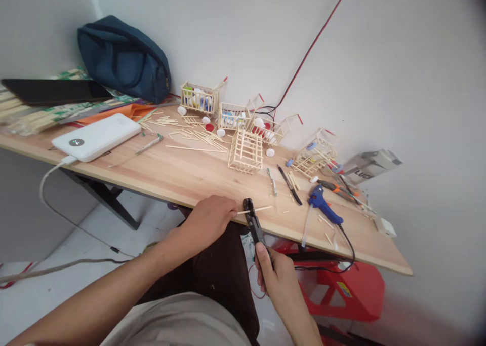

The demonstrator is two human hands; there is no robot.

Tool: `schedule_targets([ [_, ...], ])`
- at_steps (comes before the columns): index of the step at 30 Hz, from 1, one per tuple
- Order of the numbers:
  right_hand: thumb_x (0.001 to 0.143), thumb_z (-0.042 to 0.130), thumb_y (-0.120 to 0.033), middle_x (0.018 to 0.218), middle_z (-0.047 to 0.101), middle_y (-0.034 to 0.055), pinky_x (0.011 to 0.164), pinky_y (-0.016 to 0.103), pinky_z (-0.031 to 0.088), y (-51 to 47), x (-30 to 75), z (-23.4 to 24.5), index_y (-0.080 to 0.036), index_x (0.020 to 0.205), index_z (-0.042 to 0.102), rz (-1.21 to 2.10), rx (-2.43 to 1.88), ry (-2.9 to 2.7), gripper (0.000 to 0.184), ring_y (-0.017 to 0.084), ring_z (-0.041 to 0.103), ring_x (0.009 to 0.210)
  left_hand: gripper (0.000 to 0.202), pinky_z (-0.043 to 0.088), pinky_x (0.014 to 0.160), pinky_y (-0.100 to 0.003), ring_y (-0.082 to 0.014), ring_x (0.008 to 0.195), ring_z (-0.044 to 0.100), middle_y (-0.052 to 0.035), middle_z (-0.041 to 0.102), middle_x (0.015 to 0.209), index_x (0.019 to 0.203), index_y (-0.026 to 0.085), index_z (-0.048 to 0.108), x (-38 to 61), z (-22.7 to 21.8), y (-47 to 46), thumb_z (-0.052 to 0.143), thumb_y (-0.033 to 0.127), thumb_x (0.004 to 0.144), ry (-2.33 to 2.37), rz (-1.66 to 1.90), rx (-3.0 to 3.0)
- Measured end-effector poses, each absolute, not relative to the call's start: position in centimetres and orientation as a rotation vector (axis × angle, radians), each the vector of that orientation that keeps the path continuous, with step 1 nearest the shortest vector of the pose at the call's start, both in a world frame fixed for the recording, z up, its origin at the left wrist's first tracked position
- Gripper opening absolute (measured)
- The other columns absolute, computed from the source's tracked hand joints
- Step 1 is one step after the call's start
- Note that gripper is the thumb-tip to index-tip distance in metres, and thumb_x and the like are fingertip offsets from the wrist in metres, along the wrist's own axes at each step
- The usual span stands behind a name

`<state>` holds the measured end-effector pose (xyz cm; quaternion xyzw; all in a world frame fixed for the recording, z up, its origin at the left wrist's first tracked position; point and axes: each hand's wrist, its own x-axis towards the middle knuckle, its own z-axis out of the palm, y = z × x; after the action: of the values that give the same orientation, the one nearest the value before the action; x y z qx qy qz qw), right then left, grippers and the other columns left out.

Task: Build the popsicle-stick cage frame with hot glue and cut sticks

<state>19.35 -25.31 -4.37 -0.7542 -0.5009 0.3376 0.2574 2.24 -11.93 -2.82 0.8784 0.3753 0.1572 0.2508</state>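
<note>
My left hand [213, 215] is closed at the table's front edge, pinching one end of a thin wooden stick [263, 208]. The stick points right and crosses the jaws of black pliers [253, 223], which look like cutters. Around the handles of those pliers my right hand [276, 275] is wrapped, below the edge. Behind my hands stands a small stick-built basket frame [246, 151]. A black pen [289, 185] and a blue glue gun [325, 204] lie to the right, with short cut stick pieces [325, 221] scattered near them.
Several little stick carts [199, 99] with bottle-cap wheels line the wall. Loose sticks [201, 137] lie in front of them. A white power bank [96, 136], a dark tablet [56, 91] and a blue bag [123, 57] occupy the left. A red stool [357, 290] stands under the table.
</note>
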Motion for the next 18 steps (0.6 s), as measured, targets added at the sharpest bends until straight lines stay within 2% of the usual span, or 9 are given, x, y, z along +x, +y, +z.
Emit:
schedule_targets([
  [13,0.088,0.031,-0.072,0.039,0.043,-0.0019,0.039,0.026,0.035,-24.9,19.5,-4.0,-0.023,0.057,0.044,0.898,-2.078,-1.33,0.059,0.014,0.045,0.034,0.022,0.04,0.073,-0.031,-0.0219,0.081,0.061,-0.0072,0.07,0.085,0.079,0.017,0.065,2.1,-2.9,-11.8,0.045,0.017,0.09,0.981,0.53,2.293],
  [18,0.086,0.027,-0.076,0.04,0.048,0.0005,0.038,0.024,0.034,-25.5,20.3,-4.7,-0.021,0.054,0.048,1.026,-2.04,-1.126,0.067,0.013,0.047,0.036,0.017,0.039,0.069,-0.027,-0.0188,0.077,0.06,-0.003,0.066,0.08,0.081,0.019,0.06,0.2,-1.1,-9.5,0.044,0.018,0.088,1.1,0.632,2.173],
])
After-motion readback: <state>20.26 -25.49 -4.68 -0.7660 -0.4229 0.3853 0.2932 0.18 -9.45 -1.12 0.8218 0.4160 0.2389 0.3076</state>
